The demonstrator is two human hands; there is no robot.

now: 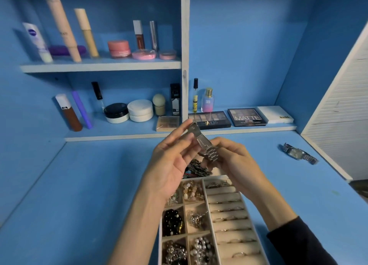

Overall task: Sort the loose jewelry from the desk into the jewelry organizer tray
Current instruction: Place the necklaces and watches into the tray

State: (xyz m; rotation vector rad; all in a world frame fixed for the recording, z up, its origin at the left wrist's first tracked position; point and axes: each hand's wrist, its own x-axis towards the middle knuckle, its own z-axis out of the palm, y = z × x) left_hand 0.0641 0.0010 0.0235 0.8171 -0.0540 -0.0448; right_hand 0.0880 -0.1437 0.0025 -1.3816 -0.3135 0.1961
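Both hands hold a silver metal watch bracelet (206,145) above the far end of the jewelry organizer tray (211,223). My left hand (171,161) pinches the opened clasp end with fingertips. My right hand (237,163) grips the link band lower down. The tray is cream-lined, with small compartments holding beads, pearls and chains on the left and ring rolls with several rings on the right. A second silver watch (298,153) with a rectangular face lies loose on the blue desk at the right. A dark chain pile (196,168) sits in the tray's far compartment, partly hidden by my hands.
Eyeshadow palettes (247,116), perfume bottles (207,100), jars and tubes line the low shelf behind the desk. More cosmetics stand on the upper shelf (99,65). A white slatted panel (338,125) borders the desk on the right.
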